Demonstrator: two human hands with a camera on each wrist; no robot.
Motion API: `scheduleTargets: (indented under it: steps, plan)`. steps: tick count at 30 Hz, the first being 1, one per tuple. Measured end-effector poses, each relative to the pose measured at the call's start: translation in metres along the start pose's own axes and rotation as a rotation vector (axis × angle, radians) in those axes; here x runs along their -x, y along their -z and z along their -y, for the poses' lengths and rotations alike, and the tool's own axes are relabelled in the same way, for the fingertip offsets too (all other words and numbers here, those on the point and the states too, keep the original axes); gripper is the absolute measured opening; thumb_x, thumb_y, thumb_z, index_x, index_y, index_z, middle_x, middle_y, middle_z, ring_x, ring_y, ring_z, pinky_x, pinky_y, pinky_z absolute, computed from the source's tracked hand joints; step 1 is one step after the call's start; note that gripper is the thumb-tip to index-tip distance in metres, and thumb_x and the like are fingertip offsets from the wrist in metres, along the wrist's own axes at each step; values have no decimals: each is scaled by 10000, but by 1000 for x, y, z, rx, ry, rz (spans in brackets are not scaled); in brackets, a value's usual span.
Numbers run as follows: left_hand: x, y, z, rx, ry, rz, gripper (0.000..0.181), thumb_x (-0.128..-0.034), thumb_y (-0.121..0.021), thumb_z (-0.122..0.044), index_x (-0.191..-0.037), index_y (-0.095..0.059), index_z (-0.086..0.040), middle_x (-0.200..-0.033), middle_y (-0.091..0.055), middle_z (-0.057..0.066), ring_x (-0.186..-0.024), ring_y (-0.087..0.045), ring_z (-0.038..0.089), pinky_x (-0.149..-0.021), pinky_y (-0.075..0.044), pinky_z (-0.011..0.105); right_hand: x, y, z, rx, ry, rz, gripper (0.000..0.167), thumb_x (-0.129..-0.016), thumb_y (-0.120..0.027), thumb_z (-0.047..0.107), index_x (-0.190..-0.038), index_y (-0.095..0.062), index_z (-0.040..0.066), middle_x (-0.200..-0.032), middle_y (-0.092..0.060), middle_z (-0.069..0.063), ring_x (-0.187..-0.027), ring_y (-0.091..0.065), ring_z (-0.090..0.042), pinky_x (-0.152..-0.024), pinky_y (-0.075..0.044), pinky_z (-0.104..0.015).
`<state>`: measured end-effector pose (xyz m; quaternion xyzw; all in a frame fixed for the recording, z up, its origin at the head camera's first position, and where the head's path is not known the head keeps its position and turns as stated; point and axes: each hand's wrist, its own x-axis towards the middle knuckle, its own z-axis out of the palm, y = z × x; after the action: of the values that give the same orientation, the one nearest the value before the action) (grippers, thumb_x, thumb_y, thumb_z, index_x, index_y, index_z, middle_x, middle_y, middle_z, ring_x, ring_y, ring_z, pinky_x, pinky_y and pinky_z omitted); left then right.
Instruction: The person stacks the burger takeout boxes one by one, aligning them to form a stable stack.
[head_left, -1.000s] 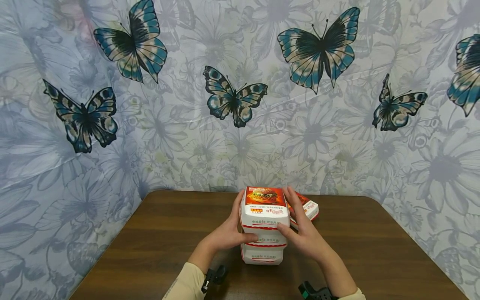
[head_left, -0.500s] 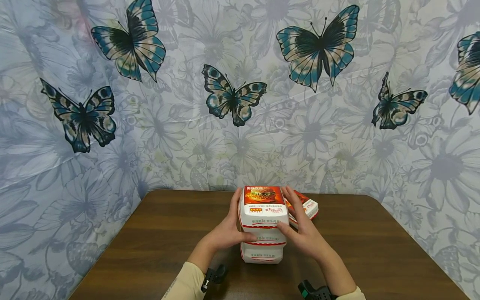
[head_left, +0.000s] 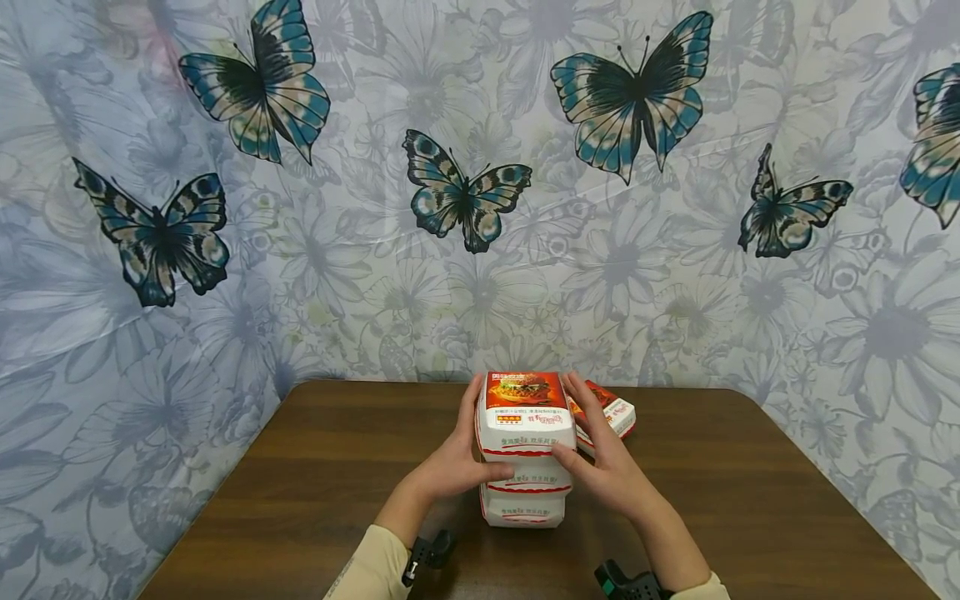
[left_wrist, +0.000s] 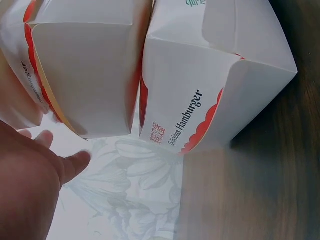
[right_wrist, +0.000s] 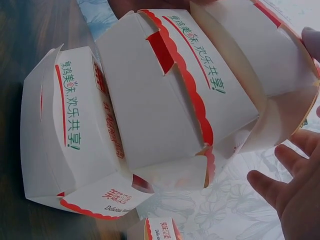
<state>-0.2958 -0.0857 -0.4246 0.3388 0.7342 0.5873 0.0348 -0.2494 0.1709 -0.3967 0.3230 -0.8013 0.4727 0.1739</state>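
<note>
Three white-and-red hamburger boxes stand stacked on the table. The top box (head_left: pixel 525 421) has a burger picture on its lid; the middle box (head_left: pixel 536 477) and bottom box (head_left: pixel 522 511) show red scalloped trim. At the stack's left, my left hand (head_left: pixel 450 465) lays its thumb across the middle box's front, fingers extended along the left side. On the other side, my right hand (head_left: pixel 611 475) has its thumb at the top box's front right corner, fingers straight and spread. The right wrist view shows the upper box (right_wrist: pixel 225 45) tilted outward from the middle box (right_wrist: pixel 150 90).
Another hamburger box (head_left: pixel 618 415) lies on the table behind the stack to the right, partly hidden by my right hand. The brown wooden table (head_left: pixel 322 475) reaches back to a butterfly-patterned cloth (head_left: pixel 360 275). Black wrist cameras (head_left: pixel 427 554) sit on both wrists.
Both hands and the stack stay nearly in place. The whole scene shifts only slightly leftward in the head view.
</note>
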Motion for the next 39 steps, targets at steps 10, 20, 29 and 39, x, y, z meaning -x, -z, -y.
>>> scheduleTargets:
  steps: [10,20,29,39]
  plan:
    - [-1,1,0,39,-104,3,1292,-768,-872,-344,-1572,139,-382,-1685,95,-34,-1552,-17,266,-1192,-164,610,1,-2,-4,-52,-18,24,920,-919,-670,83,-1616,-96,255,-1659,-136,-200,-1410,-278,-595,-974,-349,-782]
    - [0,2,-2,56,-116,5,1318,-745,-884,-389,-1570,144,-387,-1682,117,-39,-1548,-20,259,-1192,-164,610,7,20,-19,-18,-124,-83,796,-980,-579,143,-1617,-113,250,-1678,-118,-118,-1481,-152,-537,-1048,-211,-800]
    - [1,2,-1,52,-107,-2,1326,-738,-889,-387,-1570,144,-388,-1683,131,-34,-1552,11,258,-1194,-138,628,18,33,-55,96,-277,-148,731,-990,-588,197,-1603,-190,231,-1665,-66,-173,-1497,-55,-514,-1019,-163,-822]
    - [0,1,0,69,-109,1,1342,-737,-889,-394,-1579,155,-343,-1678,129,-72,-1548,-1,219,-1197,-158,594,28,34,-86,276,-500,-97,697,-984,-607,370,-1560,-302,123,-1637,26,-297,-1431,-5,-640,-1008,-152,-842]
